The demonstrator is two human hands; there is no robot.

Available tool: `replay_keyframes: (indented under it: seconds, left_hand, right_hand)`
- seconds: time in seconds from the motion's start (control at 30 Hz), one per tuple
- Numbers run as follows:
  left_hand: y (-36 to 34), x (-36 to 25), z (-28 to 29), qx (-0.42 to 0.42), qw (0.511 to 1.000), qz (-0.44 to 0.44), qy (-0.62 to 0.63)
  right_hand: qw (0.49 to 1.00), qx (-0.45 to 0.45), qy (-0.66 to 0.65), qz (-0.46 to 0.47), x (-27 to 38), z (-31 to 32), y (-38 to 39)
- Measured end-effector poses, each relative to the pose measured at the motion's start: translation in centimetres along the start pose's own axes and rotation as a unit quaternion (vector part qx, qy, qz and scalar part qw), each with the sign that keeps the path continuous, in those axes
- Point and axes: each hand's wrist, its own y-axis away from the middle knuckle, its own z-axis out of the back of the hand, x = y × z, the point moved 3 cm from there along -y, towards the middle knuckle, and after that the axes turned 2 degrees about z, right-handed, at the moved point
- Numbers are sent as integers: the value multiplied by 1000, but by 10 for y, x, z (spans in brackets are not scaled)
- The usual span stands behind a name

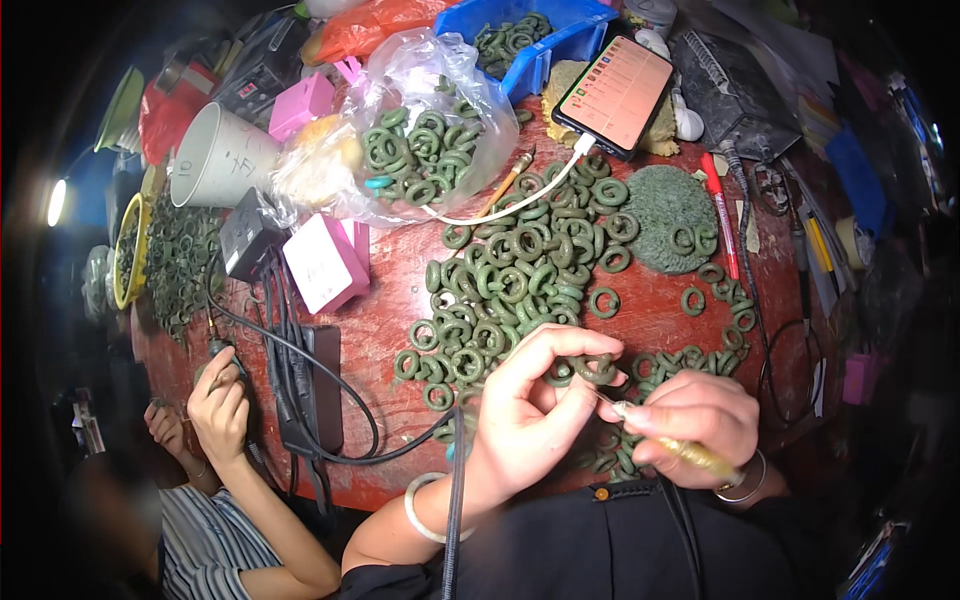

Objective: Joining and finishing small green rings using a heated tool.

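Observation:
My left hand pinches a dark green ring between thumb and fingers, above the red table. Part of a second ring shows behind it, and I cannot tell whether it is held too. My right hand is closed round a thin-tipped hand tool with a yellowish handle. The tool's fine metal tip points at the held ring, close to my left thumb; I cannot tell whether they touch. Just beyond my hands spreads a heap of green rings. More loose rings lie beside and below my right hand.
Beyond the heap sit a clear bag of rings, a blue bin and a phone on a white cable. A round green pad and red pen lie right. Black cables and a co-worker's hand are left.

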Motion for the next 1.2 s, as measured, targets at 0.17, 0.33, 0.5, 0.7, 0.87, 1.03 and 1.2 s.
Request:
replay_keyframes:
  seconds: [0.17, 0.33, 0.5, 0.7, 0.87, 1.03, 1.2]
  left_hand:
    - [1, -2, -1, -9, 1000, -2, 10]
    - [1, -5, -1, -14, 999, 44, 5]
    - [1, -6, -2, -9, 998, 59, 19]
    - [2, -5, 1, 7, 997, 77, 15]
    - [-2, -9, -1, 15, 996, 27, -78]
    - [1, -8, 3, -61, 995, 44, 65]
    - [-5, -14, 3, -39, 964, 30, 263]
  right_hand:
    - [1000, -6, -9, -15, 1, 3, -2]
    - [1000, -2, 24, 2, 0, 1, -3]
    - [1000, 15, 10, -2, 0, 0, -3]
    - [999, 5, 30, -10, 0, -1, -3]
    - [998, 17, 61, 13, 4, -1, -3]
    - [987, -64, -84, -121, -8, 6, 8]
    - [970, 76, 210, -97, -26, -3, -12]
